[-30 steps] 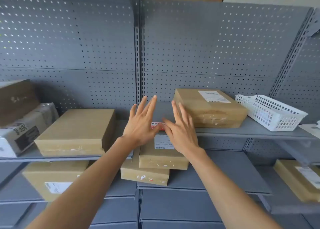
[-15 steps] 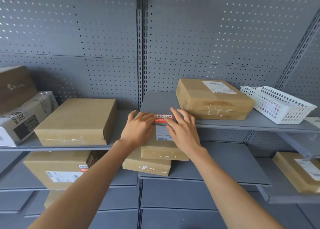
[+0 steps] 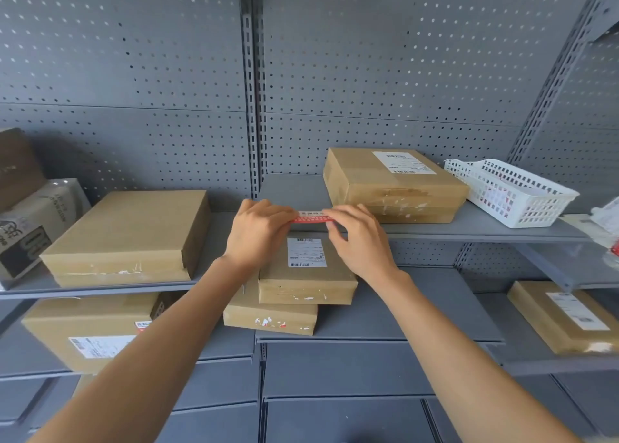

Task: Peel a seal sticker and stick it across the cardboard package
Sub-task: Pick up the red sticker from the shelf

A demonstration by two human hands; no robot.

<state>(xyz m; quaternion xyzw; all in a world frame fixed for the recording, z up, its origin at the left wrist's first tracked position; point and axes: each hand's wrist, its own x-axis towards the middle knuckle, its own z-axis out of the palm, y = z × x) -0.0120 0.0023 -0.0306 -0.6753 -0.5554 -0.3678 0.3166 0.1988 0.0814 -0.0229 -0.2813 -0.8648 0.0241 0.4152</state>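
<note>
A small cardboard package with a white address label lies on top of another flat box on the middle shelf. A red and white seal sticker runs along the package's far top edge. My left hand covers the sticker's left end with bent fingers. My right hand covers its right end the same way. Only the middle strip of the sticker shows between the two hands.
A larger labelled box and a white plastic basket stand on the upper right shelf. A plain box sits upper left beside a white wrapped pack. More boxes lie lower left and lower right.
My fingers went from spread flat over the sticker to curled down on its two ends. The hands have slid apart, so more of the sticker shows between them.
</note>
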